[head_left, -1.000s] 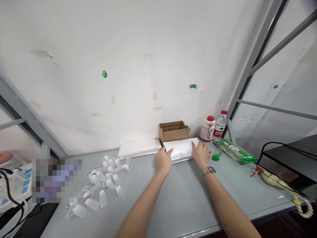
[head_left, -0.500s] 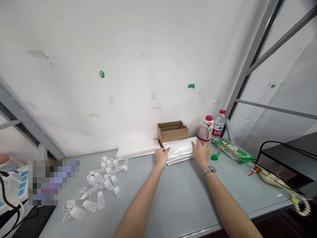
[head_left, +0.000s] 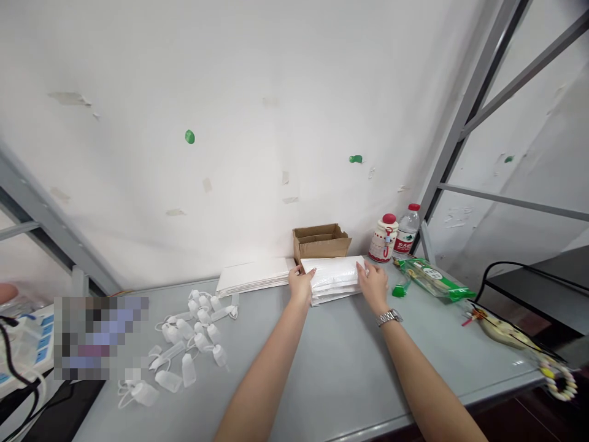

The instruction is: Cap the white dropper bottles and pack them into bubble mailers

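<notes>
A stack of white padded mailers point(head_left: 335, 279) lies on the grey table, in front of an open cardboard box point(head_left: 321, 242). My left hand point(head_left: 300, 283) grips the left end of the stack, thumb on top. At the opposite end, my right hand point(head_left: 373, 282), with a metal watch on the wrist, has its thumb on the top mailer and its fingers along the edge. The undersides of both hands' grip are hidden. To the left lies a second pile of flat white mailers point(head_left: 255, 274), touched by neither hand.
Several small translucent squeeze bottles point(head_left: 188, 344) are scattered at left. A red-capped jar point(head_left: 383, 238), a water bottle point(head_left: 407, 230) and a green-and-clear packet point(head_left: 432, 279) stand or lie at right. Beyond them is a cream pouch with a beaded strap point(head_left: 504, 331). Metal frame posts flank the table.
The top mailer has settled slightly lower and sits more level on the stack. My left hand has shifted a little, and both hands stay at the stack's ends.
</notes>
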`<state>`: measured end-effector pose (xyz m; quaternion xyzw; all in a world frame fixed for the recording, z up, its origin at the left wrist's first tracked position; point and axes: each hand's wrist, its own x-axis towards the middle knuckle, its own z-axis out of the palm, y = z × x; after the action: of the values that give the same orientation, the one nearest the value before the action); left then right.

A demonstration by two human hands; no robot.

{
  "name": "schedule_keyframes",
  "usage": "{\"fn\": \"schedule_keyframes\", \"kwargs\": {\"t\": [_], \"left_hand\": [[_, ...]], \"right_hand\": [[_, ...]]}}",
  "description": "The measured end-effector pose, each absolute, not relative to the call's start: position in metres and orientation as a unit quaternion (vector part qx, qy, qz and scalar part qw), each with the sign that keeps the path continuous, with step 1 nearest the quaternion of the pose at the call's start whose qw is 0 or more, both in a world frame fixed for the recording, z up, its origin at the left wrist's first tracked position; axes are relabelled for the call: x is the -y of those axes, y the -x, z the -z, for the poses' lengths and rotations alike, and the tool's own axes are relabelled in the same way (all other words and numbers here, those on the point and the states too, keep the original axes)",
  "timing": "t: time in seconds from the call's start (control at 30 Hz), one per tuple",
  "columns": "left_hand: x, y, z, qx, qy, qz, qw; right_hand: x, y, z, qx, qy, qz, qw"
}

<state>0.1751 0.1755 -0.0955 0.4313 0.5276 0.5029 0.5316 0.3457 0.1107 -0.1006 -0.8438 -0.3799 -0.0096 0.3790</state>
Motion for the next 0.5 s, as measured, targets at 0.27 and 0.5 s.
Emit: {"fn": "schedule_keyframes", "kwargs": {"t": [0.27, 0.5], "left_hand": [[-0.173, -0.17, 0.121, -0.538, -0.495, -0.488, 0.477], [-0.171, -0.17, 0.116, -0.559, -0.564, -0.451, 0.408]], "right_hand": [[-0.111, -0.342, 0.1, 0.373, 0.846, 0.022, 0.379], [-0.112, -0.347, 0.102, 0.372, 0.848, 0.045, 0.374]]}}
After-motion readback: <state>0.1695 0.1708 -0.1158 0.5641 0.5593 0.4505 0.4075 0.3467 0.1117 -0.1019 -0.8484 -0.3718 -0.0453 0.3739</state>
